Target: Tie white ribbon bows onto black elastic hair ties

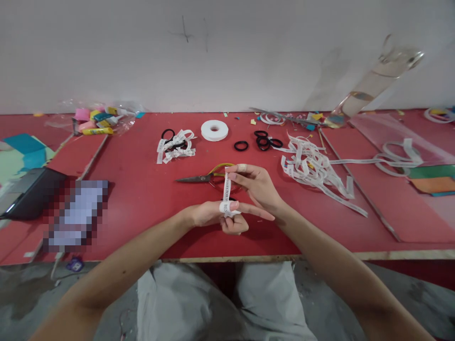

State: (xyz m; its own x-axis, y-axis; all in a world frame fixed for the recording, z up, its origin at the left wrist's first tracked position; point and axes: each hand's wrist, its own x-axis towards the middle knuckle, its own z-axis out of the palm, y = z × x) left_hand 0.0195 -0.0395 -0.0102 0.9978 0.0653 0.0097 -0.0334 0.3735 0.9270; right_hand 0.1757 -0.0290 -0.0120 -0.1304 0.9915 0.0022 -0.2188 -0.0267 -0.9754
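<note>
Two hands and one length of printed ribbon (227, 188) occupy the near middle of the red table (142, 203). The left hand (218, 215) has its thumb closed on the ribbon's lower part, with the index finger extended and the other fingers curled; a white turn lies about the thumb. The right hand (261, 184) pinches the upper end between thumb and index finger, so that the strip runs nearly straight between the two. Just beyond lie scissors (194, 179) with yellow handles, blades toward the left. Farther back are a white ribbon roll (214, 130), loose black rings (241, 146) and a cluster of ribbon bows (177, 147); a ribbon heap (309, 163) lies to the right.

For good handling, the strip is best kept flat and lightly taut, each turn laid squarely over the last without twisting, the lettering outward. The left thumb should press firmly enough to stop slippage, yet not crush the fold.

Poorly shown: the ribbon's tail beneath the left thumb is concealed by the fingers, and whether the turn also passes around a finger cannot be settled. A dark curve behind the strip may be another ring. The scissors' handles are partly covered by the right hand.
</note>
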